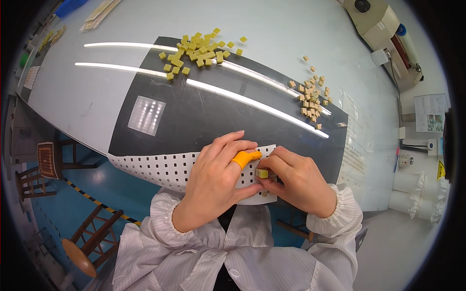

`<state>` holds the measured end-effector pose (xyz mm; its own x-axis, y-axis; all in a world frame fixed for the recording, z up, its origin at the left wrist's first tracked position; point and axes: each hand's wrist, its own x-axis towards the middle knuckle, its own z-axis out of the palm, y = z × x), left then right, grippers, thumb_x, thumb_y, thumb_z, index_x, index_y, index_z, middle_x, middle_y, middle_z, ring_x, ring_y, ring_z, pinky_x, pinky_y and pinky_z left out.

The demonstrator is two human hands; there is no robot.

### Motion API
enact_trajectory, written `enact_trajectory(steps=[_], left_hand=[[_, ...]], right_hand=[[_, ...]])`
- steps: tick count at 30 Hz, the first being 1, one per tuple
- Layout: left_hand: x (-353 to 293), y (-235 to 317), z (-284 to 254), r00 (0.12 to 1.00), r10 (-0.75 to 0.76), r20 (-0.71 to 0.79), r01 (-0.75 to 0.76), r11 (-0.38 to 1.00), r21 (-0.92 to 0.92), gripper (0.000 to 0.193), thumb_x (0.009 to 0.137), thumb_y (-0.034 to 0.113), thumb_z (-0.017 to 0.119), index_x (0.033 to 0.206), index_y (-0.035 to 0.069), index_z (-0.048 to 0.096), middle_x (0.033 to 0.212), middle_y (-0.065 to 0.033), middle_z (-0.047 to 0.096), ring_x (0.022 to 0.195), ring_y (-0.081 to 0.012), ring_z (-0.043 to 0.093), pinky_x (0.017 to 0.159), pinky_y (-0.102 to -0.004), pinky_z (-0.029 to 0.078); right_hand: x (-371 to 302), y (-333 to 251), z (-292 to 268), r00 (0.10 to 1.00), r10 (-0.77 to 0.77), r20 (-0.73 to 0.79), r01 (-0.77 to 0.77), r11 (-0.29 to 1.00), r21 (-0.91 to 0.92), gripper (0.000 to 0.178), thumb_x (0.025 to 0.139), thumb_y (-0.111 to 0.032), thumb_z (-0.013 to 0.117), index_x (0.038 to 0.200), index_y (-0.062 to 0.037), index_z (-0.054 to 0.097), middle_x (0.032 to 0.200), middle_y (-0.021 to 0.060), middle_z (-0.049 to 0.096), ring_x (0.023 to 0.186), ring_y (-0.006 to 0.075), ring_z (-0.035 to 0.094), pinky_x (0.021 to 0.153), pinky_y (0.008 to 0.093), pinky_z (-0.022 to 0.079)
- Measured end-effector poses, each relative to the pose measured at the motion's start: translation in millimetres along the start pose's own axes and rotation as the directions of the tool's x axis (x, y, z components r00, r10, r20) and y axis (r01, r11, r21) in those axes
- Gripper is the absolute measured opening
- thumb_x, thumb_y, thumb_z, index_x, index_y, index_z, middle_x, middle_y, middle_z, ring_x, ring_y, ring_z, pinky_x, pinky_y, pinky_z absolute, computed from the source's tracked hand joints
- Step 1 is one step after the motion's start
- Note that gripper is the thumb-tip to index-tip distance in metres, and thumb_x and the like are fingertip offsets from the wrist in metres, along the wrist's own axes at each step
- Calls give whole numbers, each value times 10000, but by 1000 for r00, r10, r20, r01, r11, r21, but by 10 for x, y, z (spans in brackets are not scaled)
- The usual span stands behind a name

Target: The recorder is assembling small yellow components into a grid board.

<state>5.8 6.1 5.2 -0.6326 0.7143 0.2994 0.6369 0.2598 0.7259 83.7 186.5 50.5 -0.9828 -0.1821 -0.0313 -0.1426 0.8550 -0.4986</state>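
A white sheet with rows of small square dark holes lies along the near edge of the table. My left hand rests on it, fingers spread and thumb apart, with an orange finger cot on one finger. At the sheet's right end, my right hand pinches a small yellow-green block between thumb and fingers. The block is at the sheet's surface; whether it touches a hole is hidden. Just below it, small brownish pieces show at the sheet, partly covered by my right hand.
Loose yellow-green blocks lie heaped on the dark mat. Smaller tan blocks are scattered at the right. A clear gridded square lies on the mat's left. A beige machine stands far right; wooden stools stand at left.
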Motion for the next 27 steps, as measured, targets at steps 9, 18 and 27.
enact_trajectory(steps=[9, 18, 27], left_hand=[[-3, -9, -35, 999, -46, -4, 45, 993, -110, 687, 534, 344, 923, 1083, 48, 636, 1219, -55, 613, 1240, -308, 521, 996, -434, 438], [-7, -1, -78, 999, 47, -13, -48, 988, -148, 390, 645, 227, 869, 938, 34, 698, 1174, -39, 628, 1215, -311, 538, 934, -435, 453], [-12, -7, -46, 998, 27, -53, -35, 989, -145, 214, 659, 139, 840, 841, 78, 744, 1090, -21, 670, 1194, -306, 550, 920, -434, 454]], right_hand=[[25, 27, -66, 992, -125, 30, 126, 992, -17, 337, 713, -132, 815, 990, -74, 632, 899, 62, 609, 722, 226, 651, 600, 304, 541], [-191, 69, -146, 981, 157, -116, -125, 962, 244, 230, 774, -25, 787, 979, -39, 685, 846, 52, 619, 681, 132, 616, 583, 235, 505], [-158, -20, 128, 924, 270, -270, -205, 947, 247, 149, 781, -1, 774, 921, -19, 724, 802, 42, 619, 615, 100, 576, 555, 213, 474]])
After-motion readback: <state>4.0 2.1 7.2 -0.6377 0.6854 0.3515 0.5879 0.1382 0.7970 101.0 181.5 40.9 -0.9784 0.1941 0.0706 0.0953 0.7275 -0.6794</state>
